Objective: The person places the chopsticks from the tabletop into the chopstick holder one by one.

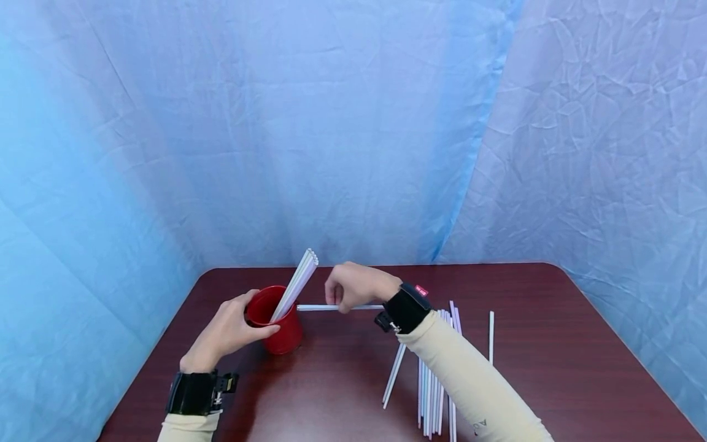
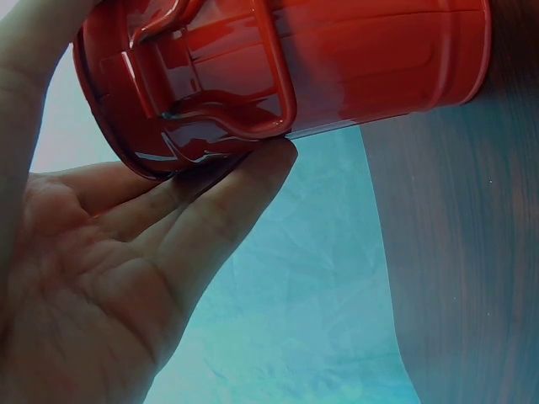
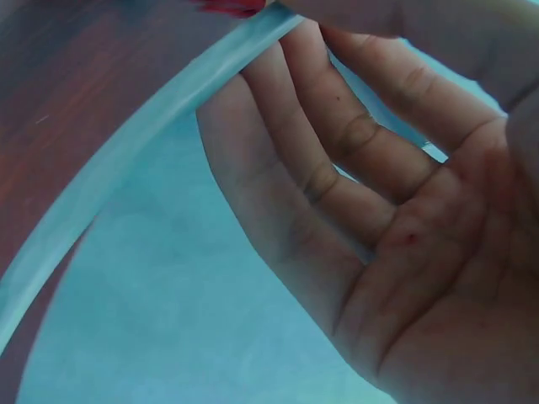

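L hand (image 1: pixel 229 334) grips the red cup (image 1: pixel 278 328) at its rim, thumb over the near edge, fingers curled round the far-left side; in the left wrist view the fingertips (image 2: pixel 253 172) press the cup's handle. Cup stands upright on the table (image 1: pixel 552 344), left of centre. A bunch of white straws (image 1: pixel 298 283) sits in the cup, leaning up and to the right.

R hand (image 1: pixel 353 287) is just right of the cup, above the table, fingers pinched together on one white straw (image 1: pixel 331 307). That straw lies about level, its left tip near the cup's rim but not touching.

Loose straws (image 1: pixel 433 393) lie on the table well right of the cup, partly under the R sleeve (image 1: pixel 469 380).
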